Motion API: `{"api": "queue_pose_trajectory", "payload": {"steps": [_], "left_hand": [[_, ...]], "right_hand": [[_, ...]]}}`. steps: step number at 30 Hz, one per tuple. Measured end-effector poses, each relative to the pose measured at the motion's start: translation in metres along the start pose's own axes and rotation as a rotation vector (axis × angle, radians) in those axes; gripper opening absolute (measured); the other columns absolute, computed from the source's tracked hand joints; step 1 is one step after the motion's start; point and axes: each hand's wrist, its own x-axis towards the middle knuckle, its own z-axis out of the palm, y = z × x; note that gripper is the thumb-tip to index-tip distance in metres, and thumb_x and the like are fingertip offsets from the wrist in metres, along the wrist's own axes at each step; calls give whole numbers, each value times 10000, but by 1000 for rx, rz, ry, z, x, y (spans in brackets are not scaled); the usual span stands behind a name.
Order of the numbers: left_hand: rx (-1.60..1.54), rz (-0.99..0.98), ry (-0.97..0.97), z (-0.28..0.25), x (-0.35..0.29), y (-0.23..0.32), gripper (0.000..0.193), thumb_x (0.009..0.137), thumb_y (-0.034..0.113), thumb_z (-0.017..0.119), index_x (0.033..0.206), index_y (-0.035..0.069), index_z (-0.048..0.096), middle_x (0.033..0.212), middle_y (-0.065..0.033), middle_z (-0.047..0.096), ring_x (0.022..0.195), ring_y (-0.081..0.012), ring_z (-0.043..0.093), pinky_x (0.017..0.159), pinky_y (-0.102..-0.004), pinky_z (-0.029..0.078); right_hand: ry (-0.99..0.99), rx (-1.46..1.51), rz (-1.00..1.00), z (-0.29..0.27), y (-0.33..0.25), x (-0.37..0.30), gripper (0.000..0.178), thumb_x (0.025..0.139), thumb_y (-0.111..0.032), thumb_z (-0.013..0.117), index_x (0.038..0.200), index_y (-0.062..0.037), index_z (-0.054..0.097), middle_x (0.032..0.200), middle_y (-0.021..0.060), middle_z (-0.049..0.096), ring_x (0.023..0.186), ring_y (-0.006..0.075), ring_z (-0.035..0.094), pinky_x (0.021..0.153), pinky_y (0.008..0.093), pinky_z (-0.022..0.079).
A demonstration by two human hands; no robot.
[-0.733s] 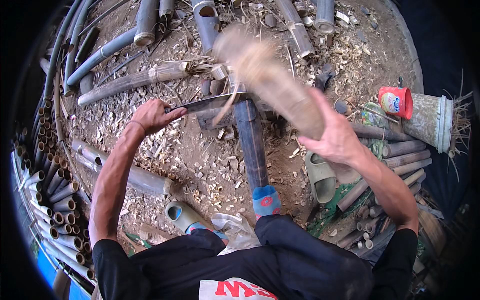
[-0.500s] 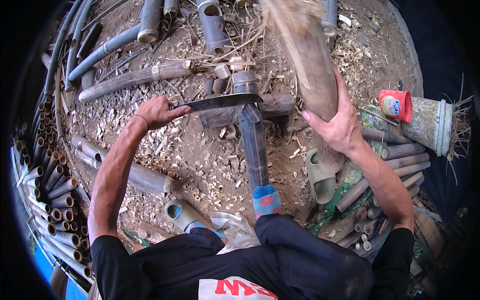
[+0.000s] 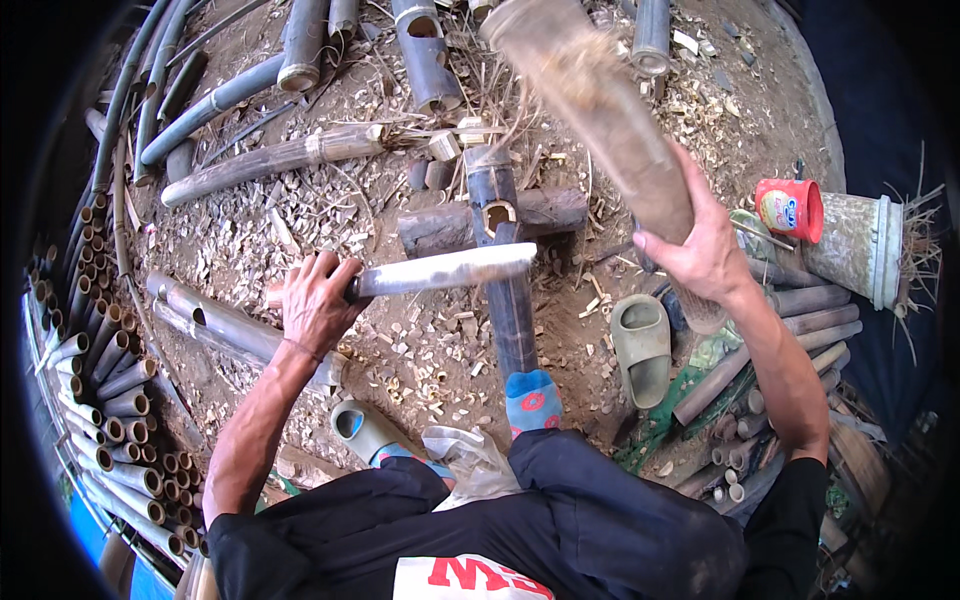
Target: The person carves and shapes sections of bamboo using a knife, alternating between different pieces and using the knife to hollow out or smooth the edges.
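My left hand [image 3: 322, 300] is wrapped round the handle of a machete [image 3: 450, 269]. Its blade points right, above a dark bamboo piece [image 3: 511, 320] lying lengthwise before me. That bamboo has a cut opening [image 3: 497, 216] in its upper side and rests across a short log [image 3: 555, 211]. My foot in a blue sock [image 3: 533, 400] presses on its near end. On the right, my right hand [image 3: 700, 245] grips the lower part of a thick wooden club [image 3: 625, 135], raised and tilted up to the left. A frayed patch shows on the club's wide part.
Bamboo lengths [image 3: 270, 160] lie at the far left, among wood chips. A notched bamboo [image 3: 245, 335] lies nearer. Bamboo tubes [image 3: 120, 430] are stacked at the left edge. At right are a red tub [image 3: 790, 210], a tipped bucket [image 3: 860, 250], more bamboo and an empty sandal [image 3: 641, 350].
The machete has come nearer to me and its blade has turned, uncovering the opening in the bamboo. The club has tilted further left, and my right hand has shifted slightly right.
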Motion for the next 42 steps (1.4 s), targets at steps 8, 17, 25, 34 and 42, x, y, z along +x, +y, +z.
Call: {"api": "queue_pose_trajectory", "payload": {"steps": [8, 17, 25, 34, 42], "left_hand": [[-32, 229, -211, -3, 7, -16, 341, 664, 233, 816, 909, 103, 617, 846, -55, 539, 823, -252, 568, 724, -398, 466], [-103, -47, -115, 0, 18, -16, 282, 754, 310, 779, 882, 110, 626, 852, -58, 565, 802, -249, 604, 689, -402, 490], [-113, -103, -162, -3, 20, -1, 258, 791, 286, 764, 863, 80, 628, 803, -66, 555, 695, -229, 589, 611, -392, 485], [-89, -107, -253, 15, 24, -17, 270, 716, 167, 765, 879, 60, 579, 878, -118, 579, 838, -326, 620, 721, -449, 493], [32, -29, -70, 21, 20, -17, 285, 736, 208, 762, 902, 83, 568, 886, -101, 564, 838, -309, 610, 692, -443, 485]], "right_hand": [[-225, -55, -63, 19, -2, -18, 908, 673, -148, 772, 1461, -76, 327, 1339, 220, 522, 1206, 351, 559, 1004, 398, 462], [-91, 48, -5, 13, 7, -17, 926, 685, -150, 776, 1473, -67, 296, 1348, 210, 519, 1220, 313, 551, 1031, 375, 429], [-136, -3, -28, 18, 8, -23, 923, 683, -166, 774, 1468, -67, 300, 1326, 217, 531, 1202, 339, 562, 1018, 391, 445], [-291, -367, -742, 35, 29, -11, 788, 618, -235, 784, 1334, -101, 486, 1067, 117, 617, 898, 281, 647, 780, 402, 540], [-237, -562, -848, 37, 38, 1, 664, 626, -252, 778, 1230, -125, 532, 885, 39, 532, 716, 199, 550, 618, 350, 446]]}}
